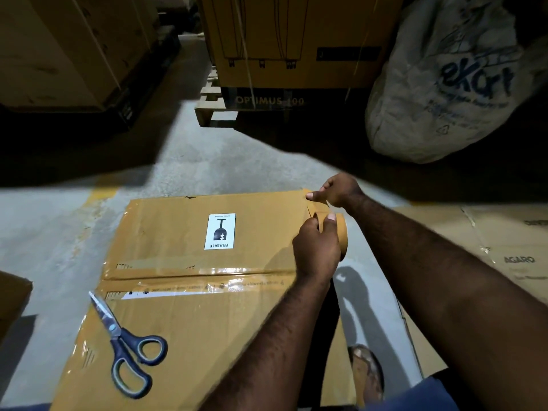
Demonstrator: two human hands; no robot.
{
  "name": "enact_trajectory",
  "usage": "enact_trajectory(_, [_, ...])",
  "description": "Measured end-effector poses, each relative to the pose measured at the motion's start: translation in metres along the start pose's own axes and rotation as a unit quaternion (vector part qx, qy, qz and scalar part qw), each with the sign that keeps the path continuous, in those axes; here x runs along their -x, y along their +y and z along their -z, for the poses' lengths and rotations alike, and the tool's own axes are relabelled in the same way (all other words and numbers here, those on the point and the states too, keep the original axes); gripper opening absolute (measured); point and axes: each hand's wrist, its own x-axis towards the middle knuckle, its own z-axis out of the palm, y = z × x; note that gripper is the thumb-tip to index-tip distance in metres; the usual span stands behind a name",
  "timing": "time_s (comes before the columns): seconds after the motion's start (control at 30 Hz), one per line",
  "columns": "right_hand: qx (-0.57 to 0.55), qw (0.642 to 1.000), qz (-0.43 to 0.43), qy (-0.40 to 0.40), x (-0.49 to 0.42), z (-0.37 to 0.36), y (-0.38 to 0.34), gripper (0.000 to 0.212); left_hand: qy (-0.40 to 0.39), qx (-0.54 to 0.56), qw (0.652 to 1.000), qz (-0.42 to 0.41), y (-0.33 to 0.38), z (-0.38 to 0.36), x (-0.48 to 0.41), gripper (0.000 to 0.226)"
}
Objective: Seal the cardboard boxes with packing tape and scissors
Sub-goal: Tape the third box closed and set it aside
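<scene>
Evidently a fresh strip is being started: at the box's (189, 336) 2 o'clock corner the left hand (315, 250) curls round the tape roll (341, 232), thumb and fingers clasping its rim, while the right hand (338, 192) pinches the free end (318, 207) at the far edge. Glossy tape already crosses the centre seam, so I judge this run to be for the right side. Next, the end needs pressing flat and the roll drawing toward 6 o'clock with the strip taut; then one hand must let go to fetch the scissors (127, 345), which lie closed on the lid at 7 o'clock, well apart from both hands. Counted: one roll, one pair of scissors, one box in work bearing one fragile label (220, 231), one flattened carton (504, 247) at 3 o'clock, a second box (12, 301) just showing at 9 o'clock, two big cartons (296, 40) and one sack (444, 84) beyond.
</scene>
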Motion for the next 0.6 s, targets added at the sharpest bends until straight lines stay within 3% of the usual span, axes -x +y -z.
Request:
enact_trajectory(0.23, [0.045,0.998,0.018,0.039,0.002,-0.003,0.005,0.047,0.032,-0.025,0.999,-0.006,-0.004,0.007,0.009,0.047])
enact_trajectory(0.33, [0.070,0.995,0.034,0.062,0.011,-0.005,0.004,0.046,0.001,-0.012,1.000,0.004,-0.006,0.011,0.011,0.047])
enact_trajectory(0.53, [0.075,0.979,0.175,0.067,0.021,0.005,0.003,0.020,-0.034,-0.017,0.999,-0.028,-0.012,0.020,0.015,0.053])
enact_trajectory(0.6, [0.061,0.977,0.191,0.069,0.023,0.011,-0.002,0.022,-0.035,-0.025,0.998,-0.036,-0.011,0.021,0.015,0.055])
